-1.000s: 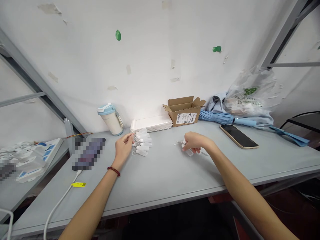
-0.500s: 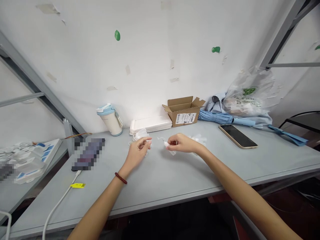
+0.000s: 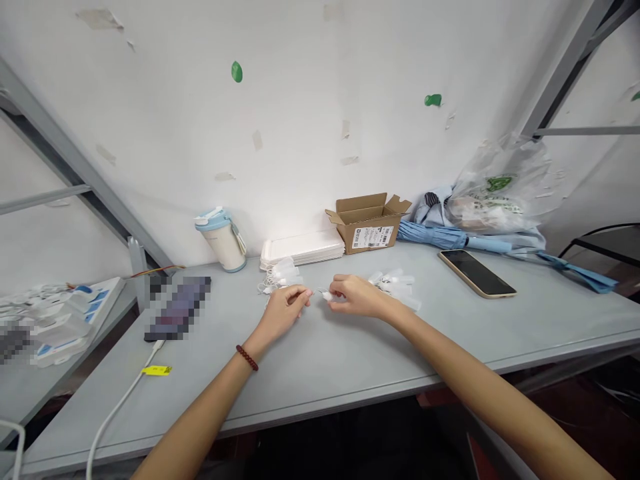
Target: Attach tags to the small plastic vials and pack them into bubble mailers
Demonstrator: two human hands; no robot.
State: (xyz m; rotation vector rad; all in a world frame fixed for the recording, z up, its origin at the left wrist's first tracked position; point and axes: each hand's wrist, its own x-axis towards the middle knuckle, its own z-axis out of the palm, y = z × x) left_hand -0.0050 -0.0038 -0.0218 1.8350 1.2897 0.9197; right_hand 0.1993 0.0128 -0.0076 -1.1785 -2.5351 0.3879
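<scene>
My right hand [image 3: 354,295] is closed in a pinch on a small white piece with a thin string, part of a translucent plastic tag [image 3: 327,296]; my fingers hide most of it. The string crosses the narrow gap to my left hand [image 3: 284,312], whose thumb and fingertips are pinched together at the string's end. Behind my left hand lies a cluster of similar white translucent tags [image 3: 286,269] with looped strings. Another pile of tags [image 3: 397,281] lies just beyond my right wrist.
Along the wall stand a blue-lidded cup [image 3: 221,241], a stack of white trays [image 3: 303,247] and an open cardboard box [image 3: 373,233]. To the right are a phone [image 3: 477,273], a blue umbrella [image 3: 435,235] and a plastic bag [image 3: 500,193]. A charging cable [image 3: 125,393] runs at left.
My right hand has come left from the right-hand pile with a tag. My left hand has left the left cluster and moved right and nearer me, meeting the string.
</scene>
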